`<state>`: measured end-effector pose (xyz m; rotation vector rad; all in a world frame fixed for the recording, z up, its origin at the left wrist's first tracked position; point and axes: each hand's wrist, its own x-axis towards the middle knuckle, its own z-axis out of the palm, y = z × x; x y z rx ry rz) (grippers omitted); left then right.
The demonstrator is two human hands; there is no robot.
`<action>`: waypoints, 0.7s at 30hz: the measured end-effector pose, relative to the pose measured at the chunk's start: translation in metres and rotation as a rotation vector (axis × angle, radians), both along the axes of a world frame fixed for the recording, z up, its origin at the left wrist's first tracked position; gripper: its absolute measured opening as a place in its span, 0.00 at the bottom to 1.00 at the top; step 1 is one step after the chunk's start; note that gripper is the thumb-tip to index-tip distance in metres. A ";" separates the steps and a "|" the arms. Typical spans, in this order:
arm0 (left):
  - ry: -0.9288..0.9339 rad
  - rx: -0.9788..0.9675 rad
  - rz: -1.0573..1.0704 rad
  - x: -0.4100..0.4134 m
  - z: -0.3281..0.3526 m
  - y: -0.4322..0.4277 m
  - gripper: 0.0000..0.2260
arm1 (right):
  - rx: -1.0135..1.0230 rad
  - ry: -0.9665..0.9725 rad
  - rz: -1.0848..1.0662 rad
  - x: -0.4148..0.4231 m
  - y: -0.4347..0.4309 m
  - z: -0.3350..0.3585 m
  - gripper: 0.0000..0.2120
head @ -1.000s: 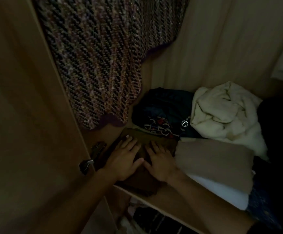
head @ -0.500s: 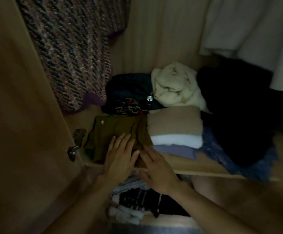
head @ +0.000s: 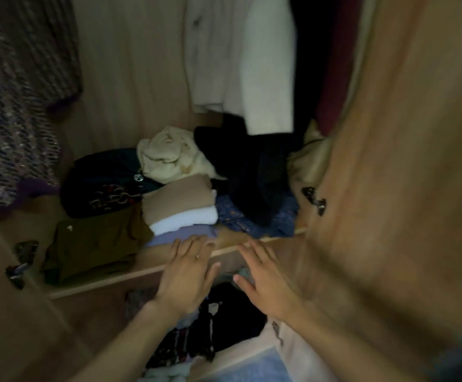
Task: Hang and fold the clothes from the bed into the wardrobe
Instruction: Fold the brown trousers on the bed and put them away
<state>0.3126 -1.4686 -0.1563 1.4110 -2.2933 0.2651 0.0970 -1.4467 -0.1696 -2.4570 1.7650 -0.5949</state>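
Observation:
A folded olive-brown garment (head: 94, 244) lies flat at the left front of the wardrobe shelf (head: 229, 250). Right of it sits a folded stack (head: 178, 210) of tan, white and lilac pieces. My left hand (head: 188, 274) hovers with straight, spread fingers over the shelf's front edge, fingertips near the lilac piece. My right hand (head: 265, 279) is spread the same way just right of it, in front of the shelf edge. Neither hand holds anything.
Behind the stack lie a dark patterned garment (head: 105, 186), a crumpled cream one (head: 169, 155), a black heap (head: 251, 175) and blue fabric (head: 251, 224). A tweed coat (head: 17, 106) and pale garments (head: 238, 59) hang above. The open door (head: 403, 161) is at right; more clothes (head: 210, 326) fill the lower shelf.
Both hands have lifted off the olive-brown garment and drawn back toward me and to the right. The view has pulled back and swung right, showing the right door.

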 end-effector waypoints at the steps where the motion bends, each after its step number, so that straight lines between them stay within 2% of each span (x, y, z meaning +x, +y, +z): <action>1: -0.020 0.006 -0.018 -0.017 0.001 0.014 0.23 | -0.003 0.008 -0.031 -0.018 0.018 0.001 0.33; 6: -0.041 0.041 -0.107 -0.100 0.000 0.095 0.21 | -0.005 -0.024 -0.179 -0.093 0.108 -0.001 0.33; 12: -0.125 0.165 -0.270 -0.174 -0.007 0.169 0.22 | 0.089 -0.056 -0.327 -0.158 0.215 -0.010 0.31; 16: -0.075 0.153 -0.424 -0.222 0.004 0.196 0.22 | 0.095 0.030 -0.499 -0.197 0.270 -0.005 0.32; 21: -0.022 0.183 -0.672 -0.270 0.007 0.225 0.22 | 0.119 0.047 -0.807 -0.227 0.348 0.010 0.33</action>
